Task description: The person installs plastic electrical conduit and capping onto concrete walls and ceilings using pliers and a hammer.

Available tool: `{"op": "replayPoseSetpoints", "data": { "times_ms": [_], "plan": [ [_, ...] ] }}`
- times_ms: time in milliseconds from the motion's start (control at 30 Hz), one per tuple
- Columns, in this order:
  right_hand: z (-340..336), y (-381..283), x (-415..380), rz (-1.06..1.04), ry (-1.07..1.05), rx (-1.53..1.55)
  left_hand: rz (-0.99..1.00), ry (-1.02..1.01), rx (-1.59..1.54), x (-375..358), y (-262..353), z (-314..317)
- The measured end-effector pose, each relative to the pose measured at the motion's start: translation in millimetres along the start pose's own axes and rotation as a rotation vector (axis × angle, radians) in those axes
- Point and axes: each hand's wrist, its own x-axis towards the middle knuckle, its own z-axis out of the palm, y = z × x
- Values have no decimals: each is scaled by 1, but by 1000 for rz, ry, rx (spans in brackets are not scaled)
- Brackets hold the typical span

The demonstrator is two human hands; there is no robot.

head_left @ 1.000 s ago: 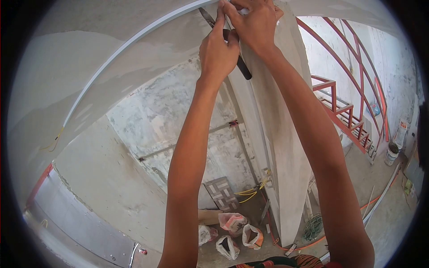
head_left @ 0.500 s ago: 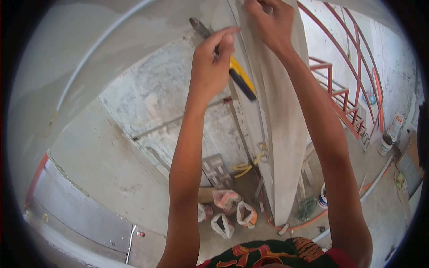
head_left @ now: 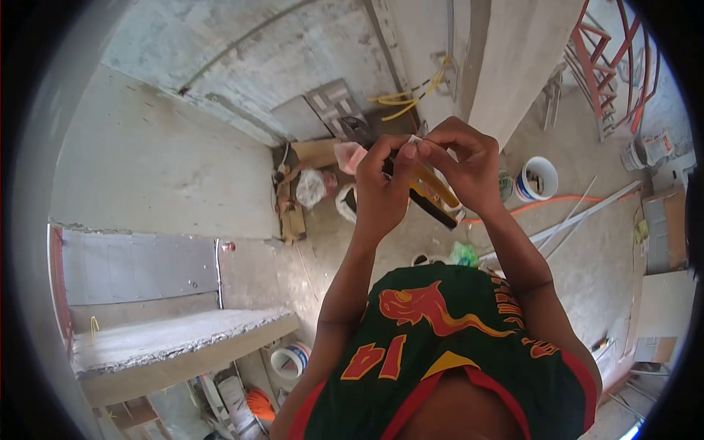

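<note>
Head view: looking steeply down from a height, both hands meet in front of the chest.
Left hand (head_left: 381, 192): clenched round the pliers (head_left: 422, 187), yellow-and-black handles sticking out toward the right hand, dark nose poking up past the knuckles.
Right hand (head_left: 463, 165): fingertips pinched on a small white bit (head_left: 415, 138), which also touches the left thumb.
White bit: sits just above the pliers, held between the two hands; too small to say what it is.
Step in hand: looks like fiddling a tiny part ready, pliers parked in the palm.
Next move calls for: a fine pinch and steady fingers, I'd judge, or the bit drops a long way.
Floor (head_left: 587, 257): bare concrete far below the pliers, dusty.
Below the pliers: white bucket (head_left: 537, 179) to the right, sacks (head_left: 315, 187) to the left, orange hose (head_left: 557, 204) beside the bucket.
Room: raw plaster walls, red stair rail (head_left: 616, 66) beyond the bucket, yellow cables (head_left: 411, 95) above the pliers.
</note>
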Motion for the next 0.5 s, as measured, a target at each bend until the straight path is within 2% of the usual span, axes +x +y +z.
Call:
{"op": "replayPoseSetpoints", "data": {
  "times_ms": [100,200,233,333,433,467,500],
  "plan": [
    [8,21,-25,-55,30,-135,-48,15,28,-12,-21,0],
    [8,27,-56,226,-254,-90,-84,-20,11,-21,-31,1],
    [9,26,-62,318,-251,12,-100,-60,29,-25,-35,1],
    [9,17,-73,530,-293,-290,-168,-127,-18,-35,-51,6],
    [13,40,-103,198,-194,-329,-265,-133,-79,-42,-62,12],
    [11,44,-112,207,-175,-354,-299,-127,-93,-44,-64,13],
    [9,44,-119,215,-163,-381,-248,-119,-35,-50,-71,17]
  ]
}}
